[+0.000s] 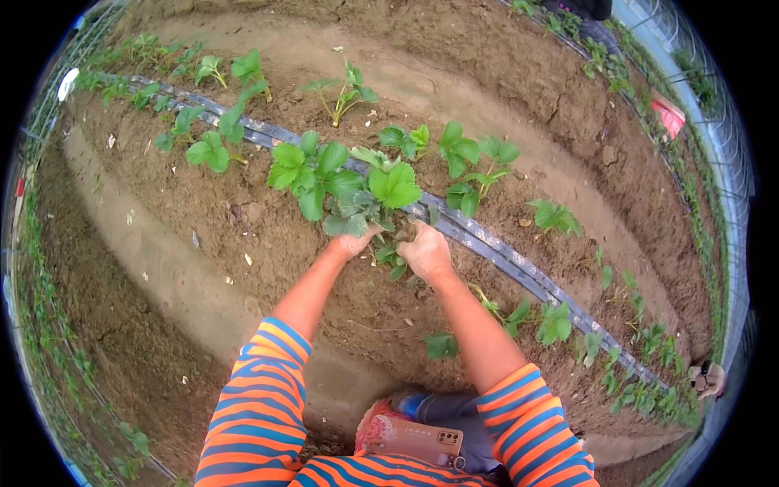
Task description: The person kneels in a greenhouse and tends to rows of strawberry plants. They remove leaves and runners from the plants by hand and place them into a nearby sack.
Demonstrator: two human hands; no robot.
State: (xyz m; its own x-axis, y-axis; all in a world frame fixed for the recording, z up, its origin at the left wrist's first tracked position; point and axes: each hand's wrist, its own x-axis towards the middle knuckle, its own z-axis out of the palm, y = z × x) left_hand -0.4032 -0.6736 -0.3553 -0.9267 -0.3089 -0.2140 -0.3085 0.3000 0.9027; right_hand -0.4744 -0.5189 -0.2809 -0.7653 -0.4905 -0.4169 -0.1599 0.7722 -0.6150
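Both hands are low among strawberry plants on a raised soil bed. My left hand (pixel 355 242) is at the base of a leafy strawberry plant (pixel 331 176), its fingers hidden under grey-green leaves. My right hand (pixel 426 251) is just to the right, its fingers bent down at the soil beside the black drip tape (pixel 453 225); whether they grip a stem cannot be seen. Between the hands a small cluster of strawberry leaves (pixel 389 259) lies close to the soil. A bright green strawberry leaf (pixel 395 185) stands above the gap between the hands.
More strawberry plants (pixel 341 97) grow on both sides of the tape. Bare soil furrows (pixel 176 304) flank the bed. A phone (pixel 420 439) rests at my lap. Another person (pixel 707 378) is at the far right, and part of a person in dark clothing (pixel 587 9) shows at the top. A red object (pixel 668 115) lies at the right.
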